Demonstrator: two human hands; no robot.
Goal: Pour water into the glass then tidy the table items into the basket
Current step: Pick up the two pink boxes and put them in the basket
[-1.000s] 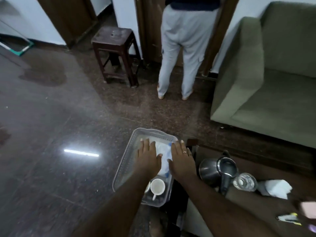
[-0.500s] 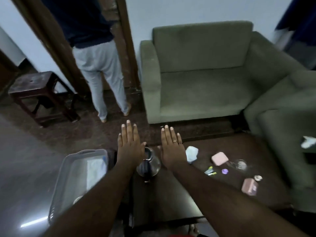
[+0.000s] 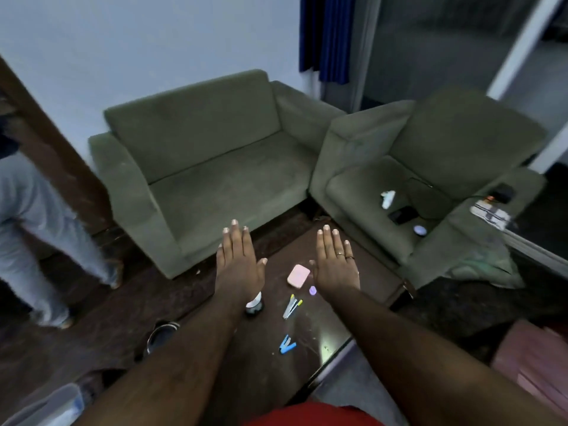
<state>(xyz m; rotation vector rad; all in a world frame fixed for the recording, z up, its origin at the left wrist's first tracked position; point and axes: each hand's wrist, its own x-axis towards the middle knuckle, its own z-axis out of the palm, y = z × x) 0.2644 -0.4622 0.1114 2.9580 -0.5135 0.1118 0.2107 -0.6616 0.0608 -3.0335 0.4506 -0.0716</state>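
My left hand (image 3: pixel 238 262) and my right hand (image 3: pixel 336 262) hover flat, palms down, fingers stretched out and empty, above the dark wooden table (image 3: pixel 267 336). Between them lies a pink case (image 3: pixel 298 275), with a small purple piece (image 3: pixel 312 290) just below it. Several pens (image 3: pixel 292 305) and a blue clip (image 3: pixel 286 344) lie nearer to me. A bottle with a white cap (image 3: pixel 254 303) peeks out under my left wrist. The steel kettle (image 3: pixel 161 335) sits left of my left forearm. The clear plastic basket (image 3: pixel 43 405) shows at the bottom left corner.
A green sofa (image 3: pixel 203 167) stands behind the table and a green armchair (image 3: pixel 430 179) at the right, with a phone (image 3: pixel 402 215) and tissue on its seat. A person in grey trousers (image 3: pixel 33 229) stands at the left. A pink box (image 3: pixel 534 361) is at the right edge.
My view has swung right, from the basket on the floor to the table. Both hands lifted off the basket's contents and now float flat and empty over the table items.
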